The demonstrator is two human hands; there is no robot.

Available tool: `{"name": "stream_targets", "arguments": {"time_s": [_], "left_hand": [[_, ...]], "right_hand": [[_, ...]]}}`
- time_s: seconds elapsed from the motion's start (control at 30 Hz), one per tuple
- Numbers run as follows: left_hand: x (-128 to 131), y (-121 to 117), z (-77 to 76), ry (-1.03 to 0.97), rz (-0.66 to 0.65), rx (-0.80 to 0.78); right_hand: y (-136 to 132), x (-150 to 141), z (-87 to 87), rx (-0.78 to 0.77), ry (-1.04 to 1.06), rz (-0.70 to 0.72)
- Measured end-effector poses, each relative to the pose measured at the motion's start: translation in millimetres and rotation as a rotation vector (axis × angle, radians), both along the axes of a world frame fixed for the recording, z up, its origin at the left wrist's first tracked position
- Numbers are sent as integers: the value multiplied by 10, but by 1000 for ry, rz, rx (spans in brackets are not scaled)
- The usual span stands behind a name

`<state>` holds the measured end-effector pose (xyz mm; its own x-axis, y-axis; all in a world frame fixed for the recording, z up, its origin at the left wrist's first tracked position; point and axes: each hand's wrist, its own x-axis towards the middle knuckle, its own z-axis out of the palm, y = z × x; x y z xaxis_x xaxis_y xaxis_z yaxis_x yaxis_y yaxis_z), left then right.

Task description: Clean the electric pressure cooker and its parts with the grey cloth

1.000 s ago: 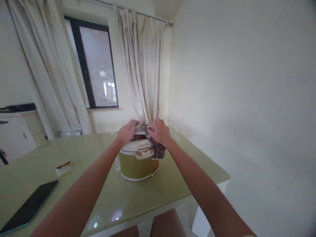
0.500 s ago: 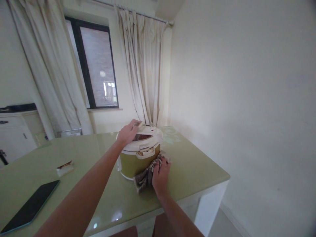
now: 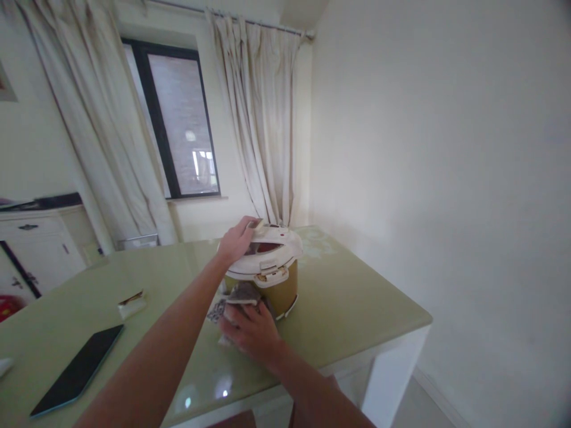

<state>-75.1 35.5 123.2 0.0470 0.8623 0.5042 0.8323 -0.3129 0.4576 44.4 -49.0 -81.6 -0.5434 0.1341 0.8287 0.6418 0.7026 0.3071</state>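
Observation:
A rice cooker (image 3: 283,291) with a white lid and an olive-gold body stands on the table. My left hand (image 3: 236,241) is closed over the handle on top of its lid, fingertips partly hidden. Low at the cooker's front left, my right hand (image 3: 250,327) presses a crumpled grey patterned rag (image 3: 243,294) against the body. The rag is bunched under the right fingers and covers part of the cooker's side. Brownish stains or wear show around the latch (image 3: 273,276) at the front of the lid.
The glossy green tabletop (image 3: 357,297) ends in a corner at right, close to the wall. A dark tablet (image 3: 80,368) and a small white packet (image 3: 132,305) lie to the left. Behind are curtains (image 3: 263,119), a window and a white cabinet (image 3: 44,244).
My right hand has swept the rag from the cooker's right front to its left front. My left hand stays on the lid. The view has shifted slightly left.

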Motion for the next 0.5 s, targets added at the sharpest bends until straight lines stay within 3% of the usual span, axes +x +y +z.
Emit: {"name": "stream_targets", "arguments": {"time_s": [0.13, 0.23, 0.33, 0.5], "left_hand": [[14, -4, 9, -20, 2, -8], [28, -9, 19, -22, 9, -20], [34, -6, 16, -20, 15, -18], [32, 2, 2, -59, -3, -6]], "right_hand": [[49, 620, -140, -108, 222, 60], [258, 940, -147, -326, 712, -8], [634, 1123, 42, -538, 1048, -58], [1203, 1339, 408, -790, 1145, 141]]}}
